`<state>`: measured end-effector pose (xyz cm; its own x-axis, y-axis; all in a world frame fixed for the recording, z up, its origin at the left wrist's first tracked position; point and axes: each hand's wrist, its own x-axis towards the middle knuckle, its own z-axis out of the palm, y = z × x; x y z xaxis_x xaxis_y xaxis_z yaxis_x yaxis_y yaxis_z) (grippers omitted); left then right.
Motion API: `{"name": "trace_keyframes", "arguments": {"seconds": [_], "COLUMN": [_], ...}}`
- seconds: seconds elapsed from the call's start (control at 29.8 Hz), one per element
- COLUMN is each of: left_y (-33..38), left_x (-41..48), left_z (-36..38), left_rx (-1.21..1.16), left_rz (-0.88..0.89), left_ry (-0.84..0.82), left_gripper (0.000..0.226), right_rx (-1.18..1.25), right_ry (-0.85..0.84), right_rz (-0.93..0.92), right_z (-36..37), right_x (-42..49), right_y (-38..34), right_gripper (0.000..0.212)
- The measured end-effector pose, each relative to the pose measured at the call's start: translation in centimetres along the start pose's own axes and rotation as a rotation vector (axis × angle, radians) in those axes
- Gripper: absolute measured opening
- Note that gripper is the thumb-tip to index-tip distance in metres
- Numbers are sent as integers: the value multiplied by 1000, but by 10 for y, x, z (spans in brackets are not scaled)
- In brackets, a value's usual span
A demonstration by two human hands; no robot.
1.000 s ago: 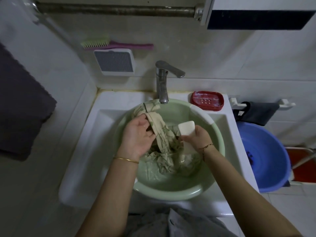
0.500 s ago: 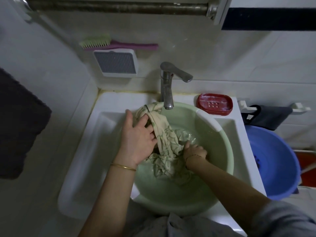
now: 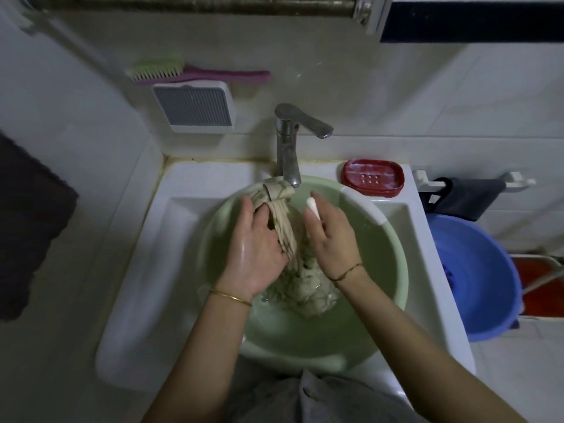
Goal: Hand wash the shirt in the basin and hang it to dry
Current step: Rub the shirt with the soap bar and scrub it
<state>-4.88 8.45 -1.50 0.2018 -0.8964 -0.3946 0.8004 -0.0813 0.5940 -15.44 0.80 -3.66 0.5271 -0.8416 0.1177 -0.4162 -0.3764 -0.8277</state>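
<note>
Head view, left grip: left hand (image 3: 256,248) is clamped on a twisted strip of the shirt (image 3: 302,285), thumb on one side and fingers on the other, back of the hand wet and shiny
Right grip: right hand (image 3: 332,239) is wrapped round a white soap bar (image 3: 312,206), only the rounded end pokes out past the fingers, just beside the strip
Shirt: beige with a green print, one end hooked over the far rim right under the faucet (image 3: 287,148), the rest bunched up soaking in the water
Basin: pale green basin (image 3: 396,239) sitting inside the white sink (image 3: 146,270)
Wrists: gold bangle (image 3: 230,297) on the left, thin bracelet (image 3: 346,273) on the right
Sink edge: red soap dish (image 3: 372,178) at the back right corner, nothing in it
Wall: green and pink brush (image 3: 195,71) lying on top of a white grille box (image 3: 193,106)
Right side: blue tub (image 3: 476,276) down by the sink, dark cloth (image 3: 464,196) on a white rail above it
Left side: dark towel (image 3: 30,224) hanging
</note>
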Motion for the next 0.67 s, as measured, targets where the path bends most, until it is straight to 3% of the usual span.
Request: {"name": "trace_keyframes", "arguments": {"seconds": [0.1,0.2,0.3,0.4,0.47,0.54,0.6,0.67], "left_y": [-4,-11,-13,-9,-2,8,17,26], "left_x": [-3,-2,-1,-1,-4,-9,-14,-19], "left_z": [4,3,5,8,10,13,18,23], "left_rx": [-8,55,136,171,171,182,193,206], "left_rz": [-2,60,152,189,197,200,204,206], "left_ry": [3,48,162,219,210,173,140,123], "left_gripper": [59,40,44,46,45,40,34,28], "right_rx": [-111,-98,149,451,225,-166,-374,-518], "right_ry": [2,52,26,18,-60,-347,-590,-702], "right_rz": [-50,-47,31,234,290,277,227,209], "right_z": [16,24,16,5,5,11,23,33], "right_x": [2,-2,-1,3,10,15,17,16], "right_y": [-8,-7,-4,13,45,76,98,108], "right_gripper": [66,54,33,45,54,72,89,83]}}
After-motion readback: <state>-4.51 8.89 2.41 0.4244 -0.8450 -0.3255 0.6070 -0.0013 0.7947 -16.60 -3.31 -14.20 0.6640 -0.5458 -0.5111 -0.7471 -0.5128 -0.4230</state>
